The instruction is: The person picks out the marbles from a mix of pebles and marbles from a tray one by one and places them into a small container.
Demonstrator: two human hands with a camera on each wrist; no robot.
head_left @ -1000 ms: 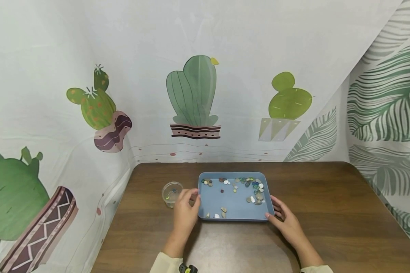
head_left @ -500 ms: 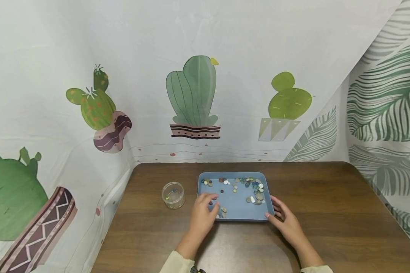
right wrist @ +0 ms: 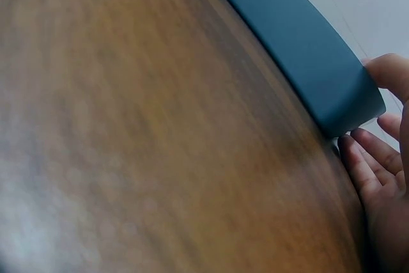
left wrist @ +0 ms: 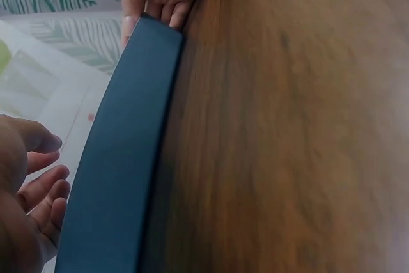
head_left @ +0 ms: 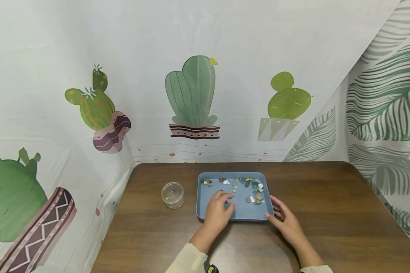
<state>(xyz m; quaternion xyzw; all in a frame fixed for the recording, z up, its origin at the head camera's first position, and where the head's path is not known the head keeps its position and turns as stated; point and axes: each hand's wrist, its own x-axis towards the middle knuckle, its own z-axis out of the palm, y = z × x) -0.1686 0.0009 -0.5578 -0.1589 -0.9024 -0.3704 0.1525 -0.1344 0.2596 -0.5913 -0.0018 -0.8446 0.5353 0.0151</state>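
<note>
My left hand hovers over the front middle of a shallow blue tray, its thumb and index finger apart. Small stones lie close to those fingertips, partly hidden by the hand. In the left wrist view the fingers are loosely bent above the tray's wall. At the tray's front right corner my right hand grips it, thumb on the rim and fingers against the outside. Several pebbles and glass beads gather along the tray's back and right, among them a white pebble and a grey pebble.
A round clear container with a few small beads stands left of the tray. Both rest on a brown wooden table. Behind it hangs a white cloth printed with cacti.
My left hand has moved right, from between the clear container and the tray's left edge to over the tray's middle. The right hand keeps its place at the corner.
</note>
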